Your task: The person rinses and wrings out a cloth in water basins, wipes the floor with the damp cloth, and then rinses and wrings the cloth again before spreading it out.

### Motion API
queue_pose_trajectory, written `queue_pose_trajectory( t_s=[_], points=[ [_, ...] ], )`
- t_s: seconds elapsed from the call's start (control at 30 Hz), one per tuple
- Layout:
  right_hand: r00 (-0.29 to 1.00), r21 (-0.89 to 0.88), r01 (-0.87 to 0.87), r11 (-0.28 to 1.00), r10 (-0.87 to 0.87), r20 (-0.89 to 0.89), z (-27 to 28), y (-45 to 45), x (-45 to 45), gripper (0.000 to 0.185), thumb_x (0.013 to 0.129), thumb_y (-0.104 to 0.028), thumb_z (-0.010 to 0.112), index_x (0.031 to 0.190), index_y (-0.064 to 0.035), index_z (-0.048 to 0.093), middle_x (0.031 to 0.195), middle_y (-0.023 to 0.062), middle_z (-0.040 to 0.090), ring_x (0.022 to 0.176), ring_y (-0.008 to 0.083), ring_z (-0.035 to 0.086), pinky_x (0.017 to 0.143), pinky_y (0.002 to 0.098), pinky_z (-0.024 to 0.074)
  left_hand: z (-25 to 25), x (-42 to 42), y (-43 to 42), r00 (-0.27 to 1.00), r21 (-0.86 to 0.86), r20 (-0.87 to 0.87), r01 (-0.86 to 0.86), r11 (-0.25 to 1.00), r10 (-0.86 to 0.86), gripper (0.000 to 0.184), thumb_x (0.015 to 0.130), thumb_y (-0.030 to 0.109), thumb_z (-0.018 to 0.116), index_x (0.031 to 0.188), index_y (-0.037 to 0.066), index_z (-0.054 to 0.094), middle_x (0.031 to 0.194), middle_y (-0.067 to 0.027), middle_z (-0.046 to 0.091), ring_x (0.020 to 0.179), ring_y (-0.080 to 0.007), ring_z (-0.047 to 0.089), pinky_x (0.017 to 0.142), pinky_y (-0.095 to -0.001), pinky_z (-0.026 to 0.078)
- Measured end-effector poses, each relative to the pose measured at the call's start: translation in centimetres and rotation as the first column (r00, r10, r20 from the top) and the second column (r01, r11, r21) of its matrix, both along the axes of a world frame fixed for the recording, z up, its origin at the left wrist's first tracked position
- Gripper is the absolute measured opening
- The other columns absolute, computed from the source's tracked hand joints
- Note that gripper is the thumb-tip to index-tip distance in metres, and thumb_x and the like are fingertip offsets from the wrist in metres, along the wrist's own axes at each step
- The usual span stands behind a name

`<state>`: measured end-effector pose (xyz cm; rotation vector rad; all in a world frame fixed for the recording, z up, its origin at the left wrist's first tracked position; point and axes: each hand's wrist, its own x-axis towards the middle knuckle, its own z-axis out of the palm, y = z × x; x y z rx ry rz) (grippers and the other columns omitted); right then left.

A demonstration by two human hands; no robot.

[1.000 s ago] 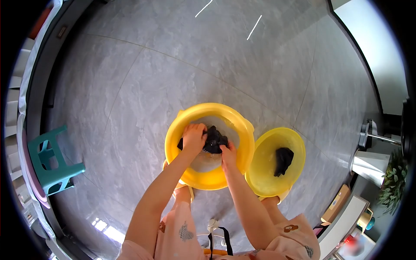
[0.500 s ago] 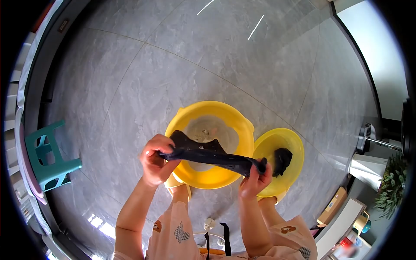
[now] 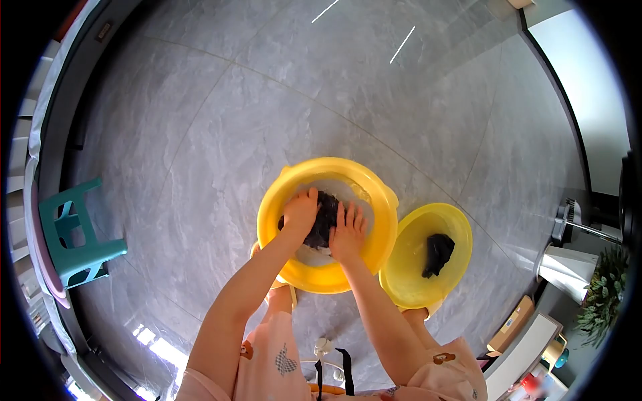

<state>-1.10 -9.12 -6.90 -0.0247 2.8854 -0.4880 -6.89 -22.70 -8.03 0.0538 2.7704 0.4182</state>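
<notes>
A dark wet cloth (image 3: 324,220) lies bunched in the water of a large yellow basin (image 3: 386,230). My left hand (image 3: 300,214) is closed on its left side, with the fingertips partly hidden. On the right side, my right hand (image 3: 348,234) rests with fingers stretched and spread, touching the cloth's edge. The exact kind of garment cannot be made out. A smaller yellow basin (image 3: 406,274) stands to the right and holds another dark cloth (image 3: 439,252).
A teal plastic stool (image 3: 83,250) stands at the left by a wall. Grey floor tiles (image 3: 267,113) surround the basins. At the right are a brush with a long handle (image 3: 570,220), a white bin (image 3: 567,267), a green plant (image 3: 602,297) and a cardboard box (image 3: 511,325).
Both hands have come down into the large basin and closer together. The cloth, stretched between them above the basin before, is now bunched in the water. My right hand has loosened its grip.
</notes>
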Motion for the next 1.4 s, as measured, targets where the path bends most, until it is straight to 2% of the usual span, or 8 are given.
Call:
queue_pose_trajectory(
  t_s=[0.13,0.3,0.37,0.53,0.63,0.77,1.1,1.4],
  points=[
    [0.943,-0.322,0.302,0.897,-0.331,-0.038,1.7,0.4,1.1,0.058,0.084,-0.023,0.053,0.134,-0.0032,0.034,0.136,0.0187,0.035,0.126,0.0387,0.031,0.104,0.0470,0.0241,8.3,0.6,0.0,0.992,0.378,-0.123,0.015,0.926,0.034,0.018,0.082,0.024,0.058,0.090,0.009,0.053,0.084,-0.0079,0.058,0.079,-0.0279,0.060,0.063,-0.0403,0.048],
    [0.411,-0.346,0.764,-0.545,-0.002,0.912,6.4,0.7,1.3,0.051,0.090,-0.043,0.047,0.125,-0.0057,0.047,0.121,0.0083,0.053,0.105,0.0201,0.054,0.091,0.0325,0.0429,16.8,3.1,0.3,0.960,0.854,-0.152,0.247,0.457,-0.235,0.013,0.071,0.013,0.068,0.076,0.010,0.056,0.076,-0.0027,0.056,0.072,-0.0239,0.054,0.067,-0.0319,0.040],
    [0.437,-0.173,0.804,-0.569,0.370,0.820,7.7,1.6,0.3,0.052,0.089,-0.045,0.046,0.124,-0.0063,0.048,0.112,0.0082,0.059,0.092,0.0198,0.059,0.080,0.0325,0.0495,19.0,4.1,-0.2,0.902,0.980,-0.009,0.094,0.176,-0.432,0.011,0.070,0.005,0.065,0.075,0.009,0.056,0.076,-0.0023,0.054,0.074,-0.0201,0.052,0.071,-0.0344,0.041],
    [0.347,-0.371,0.873,-0.317,-0.130,0.929,6.6,2.2,1.5,0.031,0.082,-0.001,0.044,0.112,-0.0007,0.050,0.100,0.0163,0.059,0.082,0.0245,0.061,0.069,0.0328,0.0521,17.0,2.9,-2.1,0.959,0.935,0.277,-0.255,-0.247,0.059,0.022,0.067,-0.011,0.056,0.070,0.010,0.051,0.083,-0.0054,0.050,0.085,-0.0176,0.049,0.082,-0.0297,0.041],
    [0.348,-0.316,0.793,-0.521,-0.038,0.937,9.6,1.4,1.3,0.035,0.082,0.001,0.041,0.117,-0.0011,0.046,0.105,0.0153,0.057,0.085,0.0238,0.062,0.072,0.0343,0.0524,12.7,1.0,-2.3,0.640,0.767,0.636,-0.586,-0.261,0.432,0.023,0.074,-0.004,0.050,0.092,0.010,0.053,0.090,-0.0047,0.053,0.090,-0.0161,0.051,0.083,-0.0333,0.042],
    [0.431,-0.289,0.740,-0.607,0.098,0.897,10.9,0.0,2.6,0.036,0.084,-0.001,0.038,0.119,-0.0030,0.046,0.110,0.0125,0.057,0.093,0.0233,0.060,0.077,0.0338,0.0514,9.7,1.8,0.6,0.190,0.172,0.982,-0.845,-0.506,0.017,0.030,0.077,0.031,0.063,0.100,0.013,0.054,0.089,-0.0036,0.056,0.083,-0.0166,0.055,0.075,-0.0318,0.047],
    [0.286,-0.302,0.946,-0.117,-0.138,0.948,10.7,2.5,1.5,0.050,0.092,-0.047,0.041,0.121,-0.0065,0.046,0.110,0.0089,0.054,0.093,0.0199,0.058,0.080,0.0335,0.0489,8.6,3.4,2.9,0.333,0.447,0.894,-0.719,-0.533,0.300,0.017,0.079,0.016,0.067,0.078,0.011,0.050,0.074,-0.0007,0.052,0.066,-0.0118,0.051,0.060,-0.0252,0.045],
    [0.556,-0.591,0.771,-0.235,-0.203,0.806,8.9,0.6,2.1,0.036,0.084,-0.001,0.039,0.117,0.0078,0.049,0.109,0.0138,0.057,0.094,0.0196,0.058,0.081,0.0302,0.0481,9.5,5.5,5.3,0.643,0.744,0.483,-0.659,0.107,0.594,0.030,0.082,0.022,0.066,0.069,0.007,0.045,0.066,0.0023,0.047,0.063,-0.0089,0.044,0.060,-0.0236,0.039]
  ],
)
